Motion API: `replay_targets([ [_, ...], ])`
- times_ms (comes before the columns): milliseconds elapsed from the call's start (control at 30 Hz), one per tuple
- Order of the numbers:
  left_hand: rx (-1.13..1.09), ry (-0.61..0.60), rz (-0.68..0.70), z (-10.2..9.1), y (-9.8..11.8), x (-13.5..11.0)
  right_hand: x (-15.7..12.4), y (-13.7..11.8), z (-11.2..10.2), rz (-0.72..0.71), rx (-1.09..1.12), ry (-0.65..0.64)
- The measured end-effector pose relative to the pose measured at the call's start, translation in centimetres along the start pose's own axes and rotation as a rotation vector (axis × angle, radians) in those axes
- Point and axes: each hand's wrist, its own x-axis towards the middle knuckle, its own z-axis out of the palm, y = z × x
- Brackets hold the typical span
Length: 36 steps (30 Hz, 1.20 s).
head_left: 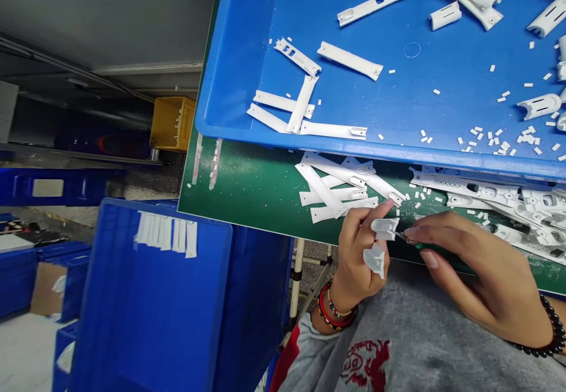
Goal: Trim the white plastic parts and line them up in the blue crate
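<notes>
My left hand (359,256) is closed, fingers curled around a white moulded plastic piece (384,229) that sticks out past them, with a second white plastic piece (375,260) showing just below; I can't tell whether the two join behind my fingers. My right hand (469,268) is in a narrow pinch on a small metal-tipped cutter (407,238), most of it hidden in my grip. Its long axis runs across me, right to left, and the tip lies just beside the upper piece, pointing at it. Loose white plastic strips (321,187) lie on the green work mat (247,185) beyond my hands, under the edge of a blue plastic tray (354,149).
</notes>
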Motion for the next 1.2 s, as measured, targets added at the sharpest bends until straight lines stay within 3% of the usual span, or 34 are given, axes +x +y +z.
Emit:
replay_targets([
  [267, -0.001, 0.016, 0.063, 0.0, -0.9, -0.5, -0.2, 0.3, -0.2, -0.015, 0.013, 0.000],
  [500, -0.063, 0.003, 0.037, -0.2, -1.4, -0.8, -0.6, 0.2, -0.2, -0.021, -0.040, -0.003],
  [800, -0.143, -0.037, -0.019, -0.7, -1.5, -0.8, -0.2, 1.0, 0.0, 0.034, -0.220, 0.155],
  [967, -0.170, -0.036, 0.014, -0.5, -1.6, -0.6, 0.1, 0.8, -0.1, 0.028, -0.103, 0.057],
  [1100, -0.155, -0.032, 0.001, -0.4, -1.4, -0.4, 0.3, 0.7, -0.1, 0.095, -0.144, 0.092],
  [1200, -0.135, -0.036, 0.003, -0.4, -1.2, -0.4, 0.5, 0.3, -0.1, 0.069, -0.110, 0.055],
])
